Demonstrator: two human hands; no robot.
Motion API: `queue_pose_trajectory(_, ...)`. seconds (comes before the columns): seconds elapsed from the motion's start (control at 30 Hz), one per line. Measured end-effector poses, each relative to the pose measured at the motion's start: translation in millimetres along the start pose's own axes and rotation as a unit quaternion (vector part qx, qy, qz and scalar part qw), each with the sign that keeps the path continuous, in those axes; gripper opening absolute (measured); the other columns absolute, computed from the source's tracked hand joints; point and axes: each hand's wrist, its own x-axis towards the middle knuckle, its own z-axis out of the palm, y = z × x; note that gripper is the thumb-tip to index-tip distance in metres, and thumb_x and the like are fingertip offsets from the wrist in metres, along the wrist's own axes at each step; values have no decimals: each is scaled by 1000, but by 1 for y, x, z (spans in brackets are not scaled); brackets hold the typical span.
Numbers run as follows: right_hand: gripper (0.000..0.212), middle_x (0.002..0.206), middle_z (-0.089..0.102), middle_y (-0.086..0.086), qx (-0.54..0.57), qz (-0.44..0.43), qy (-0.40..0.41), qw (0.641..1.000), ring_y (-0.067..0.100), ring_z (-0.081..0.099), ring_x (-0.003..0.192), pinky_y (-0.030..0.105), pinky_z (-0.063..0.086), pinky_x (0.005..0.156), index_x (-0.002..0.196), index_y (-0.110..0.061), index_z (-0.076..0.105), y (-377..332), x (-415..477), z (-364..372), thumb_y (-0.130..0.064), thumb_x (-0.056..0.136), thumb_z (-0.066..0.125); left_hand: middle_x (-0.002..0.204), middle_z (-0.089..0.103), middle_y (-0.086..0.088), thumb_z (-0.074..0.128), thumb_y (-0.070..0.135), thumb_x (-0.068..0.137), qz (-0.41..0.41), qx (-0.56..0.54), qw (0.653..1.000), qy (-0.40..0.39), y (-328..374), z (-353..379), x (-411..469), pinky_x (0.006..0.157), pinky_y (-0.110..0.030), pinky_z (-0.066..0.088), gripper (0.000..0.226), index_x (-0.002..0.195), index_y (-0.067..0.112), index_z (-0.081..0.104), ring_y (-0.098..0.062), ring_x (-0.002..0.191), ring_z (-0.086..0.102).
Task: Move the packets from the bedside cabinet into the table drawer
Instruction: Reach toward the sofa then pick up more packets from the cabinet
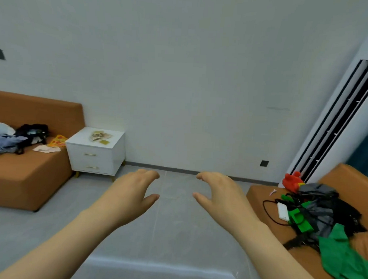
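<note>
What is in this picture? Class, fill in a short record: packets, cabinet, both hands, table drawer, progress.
packets: piled on top of the cabinet, none picked up
cabinet: white, two drawers, both shut, beside an orange bed
left hand: raised over the floor, fingers loosely curled, holds nothing
right hand: likewise raised, holds nothing
table drawer: not in view
progress: no packet moved yet, judging by the pile

A loose heap of flat tan packets (99,135) lies on top of a white two-drawer bedside cabinet (96,157), far left against the wall. One greenish-yellow packet sits at the pile's near edge.
</note>
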Motion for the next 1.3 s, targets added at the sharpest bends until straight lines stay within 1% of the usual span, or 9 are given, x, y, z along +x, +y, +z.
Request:
queue_pose_trajectory(0.2, 46, 134, 53, -8, 15, -22, -25, 999, 12, 47, 125, 31, 41, 102, 134, -25, 47, -3, 104, 35, -41, 92, 55, 136, 48, 9, 49, 46, 93, -32, 8, 999, -7, -62, 6, 72, 99, -27, 43, 49, 138, 28, 38, -11, 121, 49)
queue_pose_trajectory(0.5, 43, 130, 55, -7, 24, -77, -40, 996, 13, 50, 121, 28, 41, 98, 132, -24, 48, 20, 241, 71, -40, 93, 54, 134, 50, 11, 51, 46, 92, -85, 16, 996, 7, -119, 20, 171, 97, -25, 44, 48, 136, 30, 40, -9, 119, 50)
queue_pose_trajectory(0.6, 43, 132, 55, -8, 39, -102, -52, 993, 13, 49, 122, 29, 42, 100, 133, -25, 47, 30, 293, 78, -40, 93, 54, 134, 50, 11, 51, 46, 92, -116, 31, 993, 12, -136, 20, 207, 98, -24, 42, 47, 134, 29, 41, -8, 121, 49)
queue_pose_trajectory(0.73, 44, 132, 54, -8, 51, -134, -63, 988, 12, 48, 123, 29, 42, 101, 134, -25, 47, 40, 362, 86, -41, 93, 54, 130, 54, 9, 52, 44, 92, -162, 39, 986, 25, -157, 18, 253, 95, -24, 43, 44, 132, 28, 44, -9, 118, 51)
queue_pose_trajectory(0.87, 43, 132, 54, -8, 55, -163, -80, 982, 11, 48, 123, 28, 41, 100, 133, -25, 47, 42, 422, 102, -40, 93, 54, 135, 50, 11, 50, 45, 93, -202, 40, 978, 23, -185, 24, 286, 97, -21, 41, 46, 135, 29, 40, -8, 121, 48)
queue_pose_trajectory(1.0, 41, 129, 56, -9, 67, -188, -103, 974, 11, 50, 121, 28, 43, 98, 131, -26, 49, 24, 476, 129, -39, 93, 55, 134, 51, 9, 51, 44, 92, -236, 33, 971, 25, -230, 28, 310, 97, -25, 43, 47, 135, 28, 41, -9, 119, 50)
queue_pose_trajectory(1.13, 41, 128, 57, -7, 63, -202, -116, 971, 14, 51, 119, 30, 43, 97, 131, -25, 49, -10, 534, 166, -39, 92, 55, 133, 51, 9, 53, 43, 91, -255, 29, 966, 22, -295, 30, 334, 97, -27, 44, 47, 135, 28, 42, -11, 118, 51)
queue_pose_trajectory(1.3, 43, 129, 56, -7, 60, -206, -124, 969, 13, 51, 120, 29, 43, 97, 133, -27, 48, -68, 609, 208, -39, 92, 56, 131, 52, 10, 53, 43, 91, -266, 31, 963, 31, -392, 16, 362, 92, -22, 43, 48, 135, 29, 42, -9, 117, 51)
